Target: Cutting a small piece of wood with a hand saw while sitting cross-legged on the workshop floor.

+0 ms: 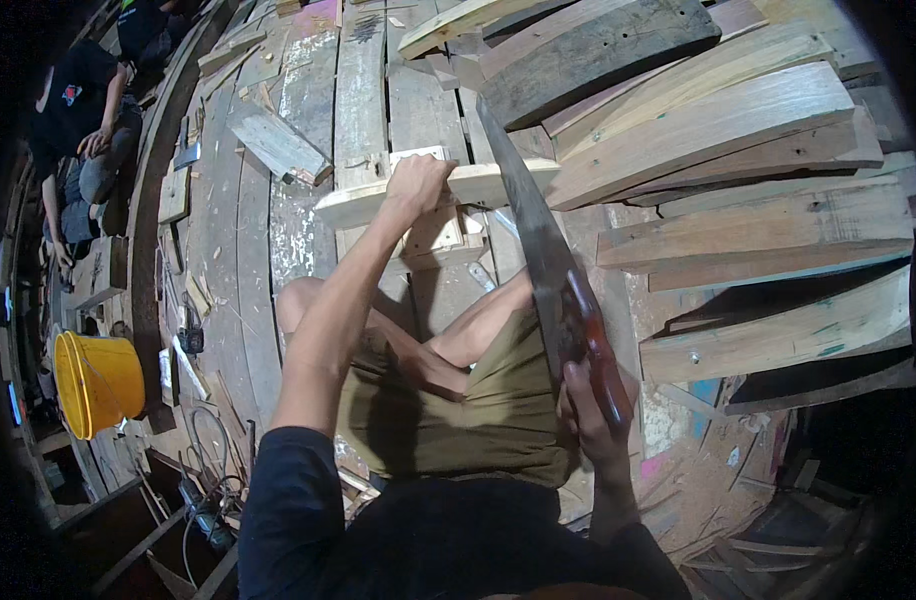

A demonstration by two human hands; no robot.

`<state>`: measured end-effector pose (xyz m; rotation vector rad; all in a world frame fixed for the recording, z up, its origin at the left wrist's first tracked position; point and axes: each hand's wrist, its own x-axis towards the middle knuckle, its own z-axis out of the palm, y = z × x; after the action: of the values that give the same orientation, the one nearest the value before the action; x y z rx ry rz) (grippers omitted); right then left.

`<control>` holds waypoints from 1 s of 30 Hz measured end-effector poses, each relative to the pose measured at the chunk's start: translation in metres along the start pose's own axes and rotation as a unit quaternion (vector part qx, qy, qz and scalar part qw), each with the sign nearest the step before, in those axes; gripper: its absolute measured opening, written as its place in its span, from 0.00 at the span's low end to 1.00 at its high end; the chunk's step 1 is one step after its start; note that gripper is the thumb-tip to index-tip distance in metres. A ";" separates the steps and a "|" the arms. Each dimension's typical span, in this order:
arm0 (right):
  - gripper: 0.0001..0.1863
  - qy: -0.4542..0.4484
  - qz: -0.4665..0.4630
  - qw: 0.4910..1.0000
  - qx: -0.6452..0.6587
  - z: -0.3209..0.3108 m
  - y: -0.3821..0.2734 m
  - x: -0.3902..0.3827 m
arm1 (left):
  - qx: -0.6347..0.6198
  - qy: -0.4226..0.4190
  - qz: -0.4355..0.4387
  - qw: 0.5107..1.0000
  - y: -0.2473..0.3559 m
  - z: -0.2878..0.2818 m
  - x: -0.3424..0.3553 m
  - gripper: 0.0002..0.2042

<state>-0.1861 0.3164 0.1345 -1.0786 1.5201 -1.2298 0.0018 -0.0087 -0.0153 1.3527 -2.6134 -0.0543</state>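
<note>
My right hand [596,415] is wrapped round the reddish-brown handle of a handsaw [526,210], held up over my right thigh. The long grey blade points away from me and passes in view over the right part of a pale curved board [353,205]. Whether its teeth touch the wood I cannot tell. My left hand [418,183] is closed on the middle of that board, which lies crosswise in front of my crossed legs. Under and behind it sit small light wooden blocks [433,232].
Several curved planks [708,130] are stacked on the right. A short grey board [278,140] and scraps lie on the plank floor [308,90]. At left stand a yellow bucket [98,385] and a corded tool [206,515]. Another person [83,110] sits at the far left.
</note>
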 end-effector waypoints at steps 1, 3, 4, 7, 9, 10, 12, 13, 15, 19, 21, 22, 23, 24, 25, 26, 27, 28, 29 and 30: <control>0.04 0.025 0.067 0.997 0.035 -0.002 -0.009 -0.009 | -0.033 0.002 0.019 0.999 0.002 0.000 -0.001 0.19; 0.06 0.023 0.085 0.995 0.046 -0.001 -0.025 -0.010 | -0.016 -0.005 0.035 0.999 0.012 0.000 -0.008 0.19; 0.08 0.024 0.103 0.993 0.060 0.000 -0.028 -0.013 | 0.003 -0.013 0.054 0.998 0.019 -0.002 -0.012 0.19; 0.05 -0.020 -0.065 0.993 -0.091 -0.002 0.023 0.004 | 0.013 -0.007 0.032 0.999 0.027 -0.002 -0.013 0.11; 0.10 -0.022 -0.068 0.989 -0.129 0.003 0.012 0.011 | 0.018 -0.007 0.014 1.000 0.021 -0.004 -0.012 0.07; 0.08 -0.032 -0.087 0.988 -0.123 -0.002 0.008 0.017 | 0.020 -0.006 0.010 1.000 0.020 -0.004 -0.014 0.07; 0.03 0.004 0.027 1.000 0.008 -0.008 -0.007 0.023 | 0.021 -0.028 0.012 0.999 0.022 -0.007 -0.010 0.07; 0.06 0.029 0.060 0.995 0.080 -0.003 -0.029 0.030 | 0.015 -0.019 0.011 1.000 0.022 -0.006 -0.011 0.08; 0.08 0.027 0.098 0.991 0.090 -0.017 -0.048 0.045 | 0.011 -0.012 0.001 1.000 0.021 -0.005 -0.012 0.08; 0.07 0.020 0.129 0.987 0.091 -0.037 -0.043 0.062 | 0.002 -0.004 -0.011 1.000 0.017 0.001 -0.012 0.11; 0.07 0.014 0.014 1.000 -0.007 -0.032 -0.005 0.048 | -0.004 0.013 -0.010 1.000 0.015 0.006 -0.005 0.09; 0.07 0.003 -0.089 0.990 -0.106 -0.029 0.017 0.040 | -0.001 0.013 -0.016 1.000 0.012 0.008 -0.004 0.09; 0.08 -0.023 -0.115 0.984 -0.137 -0.021 0.011 0.034 | 0.006 0.018 -0.008 1.000 0.008 0.009 -0.004 0.09; 0.09 -0.050 -0.144 0.974 -0.165 -0.015 0.007 0.027 | 0.016 0.024 0.000 1.000 0.002 0.009 -0.007 0.08; 0.12 -0.043 0.003 0.996 -0.082 -0.017 0.012 0.009 | 0.004 0.016 -0.010 1.000 0.006 0.007 -0.006 0.07; 0.12 -0.043 0.005 0.996 -0.082 -0.017 0.006 0.004 | 0.002 0.014 -0.010 1.000 0.004 0.008 -0.004 0.07; 0.14 -0.013 0.026 0.999 -0.044 -0.017 -0.008 -0.003 | -0.009 0.011 -0.007 1.000 0.003 0.009 0.000 0.08; 0.17 0.009 0.041 0.999 -0.005 -0.017 -0.018 -0.005 | -0.014 0.012 -0.010 1.000 -0.002 0.009 0.004 0.09; 0.20 -0.002 0.074 0.997 -0.032 -0.021 -0.021 -0.008 | 0.002 0.005 -0.006 1.000 -0.008 0.012 0.003 0.11; 0.20 0.001 0.075 0.997 -0.033 -0.023 -0.020 -0.010 | 0.000 0.005 -0.004 1.000 -0.005 0.007 0.003 0.11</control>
<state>-0.2041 0.3286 0.1580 -0.9877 1.6223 -1.0842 0.0023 -0.0146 -0.0218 1.3597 -2.5995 -0.0485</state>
